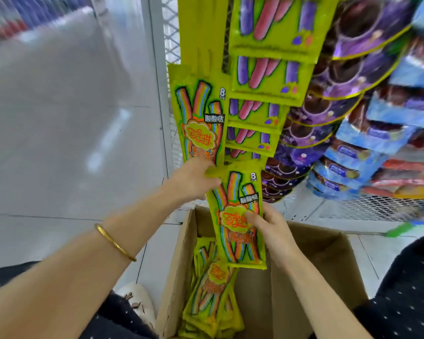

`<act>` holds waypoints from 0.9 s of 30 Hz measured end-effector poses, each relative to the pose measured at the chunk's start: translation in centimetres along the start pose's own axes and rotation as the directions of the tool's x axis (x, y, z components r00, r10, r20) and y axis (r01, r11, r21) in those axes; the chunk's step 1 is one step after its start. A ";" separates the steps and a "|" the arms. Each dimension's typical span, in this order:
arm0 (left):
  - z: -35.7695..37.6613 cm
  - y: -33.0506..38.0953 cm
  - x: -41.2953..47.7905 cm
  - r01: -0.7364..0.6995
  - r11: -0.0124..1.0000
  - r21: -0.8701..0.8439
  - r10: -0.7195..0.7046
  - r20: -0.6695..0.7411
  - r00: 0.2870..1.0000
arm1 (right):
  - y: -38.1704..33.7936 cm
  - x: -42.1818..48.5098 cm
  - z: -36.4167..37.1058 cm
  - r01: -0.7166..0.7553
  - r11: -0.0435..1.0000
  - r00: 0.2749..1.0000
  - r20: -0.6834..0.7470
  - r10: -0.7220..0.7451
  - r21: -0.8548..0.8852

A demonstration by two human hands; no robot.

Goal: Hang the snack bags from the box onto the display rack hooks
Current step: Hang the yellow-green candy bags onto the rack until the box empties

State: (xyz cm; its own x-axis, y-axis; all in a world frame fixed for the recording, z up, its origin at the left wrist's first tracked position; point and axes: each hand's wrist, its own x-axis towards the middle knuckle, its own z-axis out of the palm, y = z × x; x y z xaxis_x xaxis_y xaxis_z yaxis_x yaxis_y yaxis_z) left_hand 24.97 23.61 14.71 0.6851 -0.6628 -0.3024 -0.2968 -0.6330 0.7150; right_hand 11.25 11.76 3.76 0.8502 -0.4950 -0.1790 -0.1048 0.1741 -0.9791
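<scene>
Your left hand [195,179] pinches and your right hand [270,228] grips one snack bag [233,189] above the box [328,248], beneath the hung bags [198,118]; a stack [211,297] remains inside the box, unhung.

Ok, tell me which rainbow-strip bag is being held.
The raised bag over the box: the left hand pinches its top, the right hand grips its middle. The hanging bag sits higher; the other bags lie in the box.
</scene>
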 end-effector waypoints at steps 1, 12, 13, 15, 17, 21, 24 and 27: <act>-0.3 1.0 -0.4 -0.036 0.999 0.019 0.037 -0.043 0.998 | -1.3 -0.2 0.2 0.103 0.994 0.993 -0.050 -0.105 -0.040; -9.3 5.8 -5.1 -0.258 0.954 -0.150 0.222 -0.219 0.950 | -15.7 -0.2 4.9 0.761 0.495 0.554 0.023 -0.832 -0.419; -10.3 6.0 -5.0 -0.297 0.941 -0.160 0.232 -0.330 0.915 | -16.6 -0.2 5.3 0.778 0.465 0.524 0.028 -0.851 -0.423; -11.8 6.7 -4.1 -0.387 0.906 -0.172 0.230 -0.567 0.791 | -18.0 -0.1 6.1 0.799 0.379 0.453 0.054 -0.890 -0.467; -12.6 7.6 -3.0 -0.439 0.888 -0.140 0.235 -0.682 0.693 | -19.2 0.3 6.7 0.797 0.282 0.387 0.095 -0.917 -0.535; -13.2 8.7 -0.6 -0.438 0.884 -0.163 0.189 -0.732 0.655 | -20.8 0.8 7.6 0.789 0.167 0.293 0.123 -0.948 -0.592; -13.9 9.2 0.3 -0.422 0.866 -0.269 0.116 -0.713 0.692 | -21.6 1.0 7.6 0.794 0.190 0.285 0.077 -0.956 -0.578; -14.1 9.5 0.1 -0.411 0.842 -0.349 0.101 -0.646 0.757 | -22.0 1.4 7.7 0.771 0.216 0.309 0.055 -0.950 -0.599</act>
State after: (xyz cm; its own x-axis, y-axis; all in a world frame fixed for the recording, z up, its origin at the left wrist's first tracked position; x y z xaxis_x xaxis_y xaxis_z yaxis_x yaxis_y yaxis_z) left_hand 31.61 23.17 30.32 0.9179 -0.3075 0.2507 -0.2992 -0.1216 0.9464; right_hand 18.73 13.75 25.80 0.3901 -0.2714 0.8799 0.3239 -0.8541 -0.4070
